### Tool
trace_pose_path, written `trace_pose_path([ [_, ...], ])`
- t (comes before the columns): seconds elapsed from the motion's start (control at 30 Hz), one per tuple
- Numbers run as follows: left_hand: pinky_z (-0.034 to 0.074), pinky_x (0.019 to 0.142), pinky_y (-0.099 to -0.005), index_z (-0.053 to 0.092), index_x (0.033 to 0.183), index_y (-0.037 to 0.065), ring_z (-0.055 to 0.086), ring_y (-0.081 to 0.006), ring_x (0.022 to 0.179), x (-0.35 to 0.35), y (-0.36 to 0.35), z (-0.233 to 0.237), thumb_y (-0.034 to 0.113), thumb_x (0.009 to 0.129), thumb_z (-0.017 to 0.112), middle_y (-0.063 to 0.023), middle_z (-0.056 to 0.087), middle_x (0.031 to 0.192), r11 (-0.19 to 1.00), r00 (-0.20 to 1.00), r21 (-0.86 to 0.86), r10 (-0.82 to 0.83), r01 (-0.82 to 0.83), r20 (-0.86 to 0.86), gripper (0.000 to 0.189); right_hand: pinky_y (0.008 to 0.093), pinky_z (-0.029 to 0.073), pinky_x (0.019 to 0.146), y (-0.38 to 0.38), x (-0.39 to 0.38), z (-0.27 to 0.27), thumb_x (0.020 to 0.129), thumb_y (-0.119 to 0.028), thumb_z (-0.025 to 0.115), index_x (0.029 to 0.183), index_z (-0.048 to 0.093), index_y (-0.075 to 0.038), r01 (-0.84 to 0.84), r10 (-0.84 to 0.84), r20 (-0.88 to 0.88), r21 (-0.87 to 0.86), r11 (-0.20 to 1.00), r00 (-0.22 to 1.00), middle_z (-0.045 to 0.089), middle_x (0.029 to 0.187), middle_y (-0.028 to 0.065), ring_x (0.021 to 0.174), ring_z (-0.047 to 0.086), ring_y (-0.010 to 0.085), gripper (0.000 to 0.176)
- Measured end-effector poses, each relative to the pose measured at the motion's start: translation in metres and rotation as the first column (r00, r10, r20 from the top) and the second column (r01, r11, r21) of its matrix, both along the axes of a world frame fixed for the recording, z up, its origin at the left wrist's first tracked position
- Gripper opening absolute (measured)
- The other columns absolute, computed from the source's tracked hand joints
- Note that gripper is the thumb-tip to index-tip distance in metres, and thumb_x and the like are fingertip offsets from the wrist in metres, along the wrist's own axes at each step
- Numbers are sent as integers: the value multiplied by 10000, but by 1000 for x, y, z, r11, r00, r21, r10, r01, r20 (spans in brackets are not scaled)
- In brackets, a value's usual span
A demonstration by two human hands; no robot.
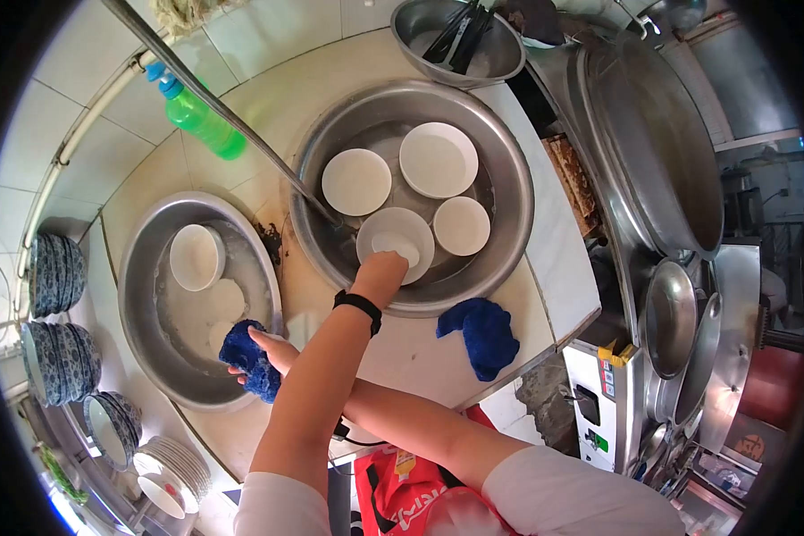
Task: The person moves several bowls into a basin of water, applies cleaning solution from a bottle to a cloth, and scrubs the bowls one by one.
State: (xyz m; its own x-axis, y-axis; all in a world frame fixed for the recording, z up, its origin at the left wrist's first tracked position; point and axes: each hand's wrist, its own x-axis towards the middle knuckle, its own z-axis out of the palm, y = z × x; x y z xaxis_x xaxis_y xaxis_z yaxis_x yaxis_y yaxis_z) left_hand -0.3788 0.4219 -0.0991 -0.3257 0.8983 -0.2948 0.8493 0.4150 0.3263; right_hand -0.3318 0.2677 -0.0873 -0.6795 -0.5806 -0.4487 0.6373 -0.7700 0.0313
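Note:
My forearms cross, the left one on top with a black band at its wrist. My left hand (pixel 384 273) reaches into the large metal basin (pixel 511 246) on the right. Its fingers close over the near rim of a white bowl (pixel 420 234); the fingertips are partly hidden. Three more white bowls sit in the same basin, among them a larger one (pixel 439 160). My right hand (pixel 279 352) grips a dark blue cloth (pixel 251 359) over the near edge of the left metal basin (pixel 134 313). In that basin's cloudy water lie a white bowl (pixel 196 256) and other white dishes, partly submerged.
Another blue cloth (pixel 481 339) lies near the counter's front edge. A green bottle (pixel 204 121) stands by the wall. A metal pipe (pixel 232 112) slants into the right basin. Stacked patterned bowls (pixel 60 362) and plates (pixel 171 473) line the left. A large pan (pixel 657 147) stands right.

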Motion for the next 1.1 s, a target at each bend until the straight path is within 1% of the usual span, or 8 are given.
trace_pose_path([
  [0.1,539,739,-402,670,834,30,658,-336,836,-2,-6,-3,44,779,605,-161,667,856,991,998,113,64,-67,29,86,333,521,657,5,0,9,912,-591,463,1175,531,-104,-35,36,-23,31,999,999,688,948,98,766,660,215,558],
  [0.23,489,864,-408,575,1205,44,611,-342,1021,-22,-28,71,150,865,602,-161,623,1170,923,940,300,143,-239,309,357,355,523,664,9,0,14,922,-561,470,1128,584,-100,-72,73,20,-21,997,997,685,945,91,786,656,211,517],
  [0.33,512,819,-344,618,1175,79,660,-260,943,-53,-91,162,173,841,648,-127,684,1014,739,786,350,380,-575,488,348,368,535,684,1,3,13,944,-536,443,1119,585,-90,134,-146,168,78,988,975,680,921,53,786,655,215,499],
  [0.43,526,770,-324,630,1088,62,682,-238,850,-94,-203,185,145,859,626,-150,691,900,542,630,322,683,-776,369,244,332,529,631,-4,-13,16,944,-524,455,1061,596,-72,112,-111,-14,146,983,994,665,855,73,703,634,198,488],
  [0.53,523,787,-402,636,1061,87,669,-310,892,-103,-300,144,306,857,615,-160,688,908,489,486,21,871,-872,-74,300,315,525,636,21,-22,34,949,-516,454,1017,601,-51,78,-77,-14,237,968,997,657,831,93,677,627,204,492],
  [0.67,512,842,-450,607,1145,87,622,-353,1019,-87,-358,36,361,779,684,-186,635,1109,505,609,-457,786,-733,-107,464,340,527,722,36,-25,67,959,-499,443,1107,590,-29,177,-173,-47,402,898,984,672,926,129,784,644,222,515],
  [0.83,502,867,-448,559,1179,63,609,-361,1019,-70,-372,-37,333,761,705,-169,612,1090,429,477,-277,868,-860,-136,519,353,517,802,45,-19,95,969,-471,435,1193,551,-18,222,-204,-89,489,843,975,647,1065,127,900,637,243,518],
  [1.1,488,848,-440,591,1074,58,602,-354,991,-82,-381,-71,208,784,669,-166,632,1048,508,542,-322,840,-799,-22,336,385,518,831,43,-16,96,989,-438,405,1209,535,-41,243,-211,-120,488,838,970,632,1079,116,944,626,253,472],
])
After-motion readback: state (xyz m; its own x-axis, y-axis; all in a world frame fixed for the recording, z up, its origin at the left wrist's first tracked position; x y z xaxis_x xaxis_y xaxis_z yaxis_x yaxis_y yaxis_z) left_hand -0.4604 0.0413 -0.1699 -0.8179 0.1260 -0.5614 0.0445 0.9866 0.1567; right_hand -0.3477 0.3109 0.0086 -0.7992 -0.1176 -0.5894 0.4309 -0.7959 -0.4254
